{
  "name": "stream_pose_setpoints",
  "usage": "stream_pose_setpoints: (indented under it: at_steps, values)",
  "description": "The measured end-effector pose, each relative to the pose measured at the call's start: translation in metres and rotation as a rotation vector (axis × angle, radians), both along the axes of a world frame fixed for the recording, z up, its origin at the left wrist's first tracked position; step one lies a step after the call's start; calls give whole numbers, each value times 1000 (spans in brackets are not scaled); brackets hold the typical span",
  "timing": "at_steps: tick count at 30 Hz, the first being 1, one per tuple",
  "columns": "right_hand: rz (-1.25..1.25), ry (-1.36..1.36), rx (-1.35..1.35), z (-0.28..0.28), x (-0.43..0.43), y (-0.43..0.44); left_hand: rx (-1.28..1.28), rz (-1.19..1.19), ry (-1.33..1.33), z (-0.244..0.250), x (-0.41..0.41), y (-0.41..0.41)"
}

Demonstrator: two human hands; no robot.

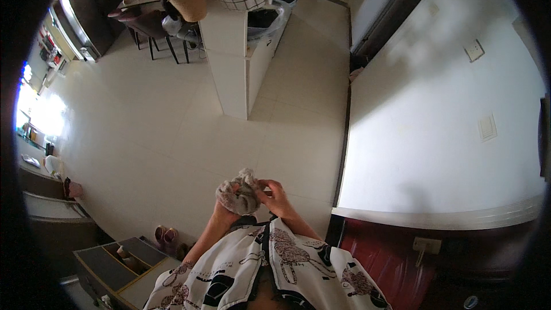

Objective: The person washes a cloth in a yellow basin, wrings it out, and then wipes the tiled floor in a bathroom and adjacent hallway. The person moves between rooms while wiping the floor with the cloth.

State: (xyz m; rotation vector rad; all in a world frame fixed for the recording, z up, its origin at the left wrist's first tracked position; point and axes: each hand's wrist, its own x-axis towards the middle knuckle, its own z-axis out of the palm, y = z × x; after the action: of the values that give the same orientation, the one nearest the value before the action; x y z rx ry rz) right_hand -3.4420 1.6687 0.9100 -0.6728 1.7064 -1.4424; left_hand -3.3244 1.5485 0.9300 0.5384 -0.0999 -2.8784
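A bunched grey-beige cloth [243,196] is held in front of my body, above the tiled floor. My left hand [227,209] supports it from below and the left, with much of that hand covered by its folds. On the cloth's right edge, the fingers of my right hand [274,196] pinch the fabric. Both forearms reach out from a white printed garment [292,252] with dark trim.
A white cabinet [228,77] juts into the room ahead, bearing baskets [188,2]. Chairs [148,26] stand left of it. At right is a white wall [430,137] above a dark red door [383,254]. Shoes [165,236] sit beside a low cabinet [125,262].
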Motion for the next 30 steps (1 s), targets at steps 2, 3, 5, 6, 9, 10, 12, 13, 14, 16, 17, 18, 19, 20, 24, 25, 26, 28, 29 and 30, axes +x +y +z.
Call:
stream_pose_setpoints:
  at_steps: [2, 3, 5, 6, 9, 10, 12, 13, 14, 16, 17, 18, 19, 20, 24, 25, 26, 28, 29, 30]
  values:
    - [43, 64, 29, -1, 6, -9, -51, 35, -28, -9, 8, -4]
    - [77, 107, 17, -10, 7, -10, -37, 48, -19, -12, 11, -5]
    - [145, 168, 26, -24, 4, -11, -13, 85, -6, -19, 16, -10]
    - [182, 185, 54, -23, 5, -14, -50, 90, -5, -20, 18, -11]
    - [209, 113, 133, -24, -5, -18, -45, 220, -61, -18, 19, -11]
    - [197, 204, 110, -34, -6, -15, -92, 205, -37, -29, 21, -13]
    - [242, 271, 149, -44, -17, -16, -41, 232, 154, -55, 11, -19]
    - [304, 254, 215, -45, -28, -23, -34, 255, 65, -68, 14, -21]
    - [321, 224, 227, -37, -30, -25, -12, 276, -37, -83, 22, -14]
    - [347, 120, 264, -21, -33, -16, -10, 308, -166, -105, 17, 7]
    - [352, 41, 282, -25, -36, -14, 9, 348, -222, -102, 17, 18]
    - [428, -13, 335, -45, -50, -20, 15, 398, -278, -95, 8, 19]
    - [481, -27, 349, -53, -60, -31, 30, 438, -323, -91, -2, 19]
    - [544, -67, 363, -52, -69, -39, 39, 446, -339, -94, -11, 25]
    - [714, -61, 399, -102, -79, -46, -10, 399, -471, -97, -17, 43]
    - [757, -73, 450, -114, -84, -54, -43, 389, -537, -91, -17, 41]
    - [765, -161, 501, -120, -88, -63, -107, 350, -586, -107, -20, 45]
    - [758, -293, 575, -131, -100, -72, -52, 448, -615, -114, -30, 59]
    - [745, -341, 591, -134, -103, -81, -32, 494, -633, -121, -34, 65]
    - [721, -390, 613, -147, -110, -77, 21, 443, -640, -137, -37, 77]
